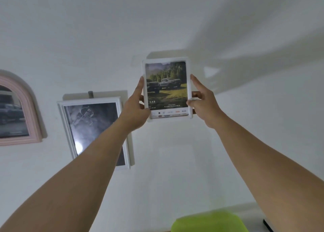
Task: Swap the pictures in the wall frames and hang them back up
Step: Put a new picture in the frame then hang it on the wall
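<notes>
1. Small white frame (167,89) up high against the white wall (245,126), upright, portrait shape with rounded corners and a smooth, plasticky-looking border. Glossy picture inside: two trucks parked on grass with dark green trees behind, "CAB" in white letters lower down, and a strip of tiny logos along the bottom (too small to read).
2. Left hand (135,107) clamped on the frame's left edge, fingers stretched up along the side, thumb curled over the lower left corner of the front.
3. Right hand (201,102) gripping the right edge the same way, index finger pointing up along the side, thumb pressed onto the front, other fingers tucked behind the frame. Both hands half closed, both arms bare and reaching up.
4. Bigger white rectangular frame (94,131) hanging lower left of the small one, off a grey peg (90,94) at its top. Dark, smoky grey print behind shiny glass with a bright glare spot near the bottom. Partly hidden by the left forearm.
5. Pink arched frame (22,112) further left at the edge of view, ridged moulding, rounded top, dark picture of a vehicle inside (a bit blurry).
6. Blurry lime-green rounded thing (208,222) at the bottom edge, impossible to tell what.
</notes>
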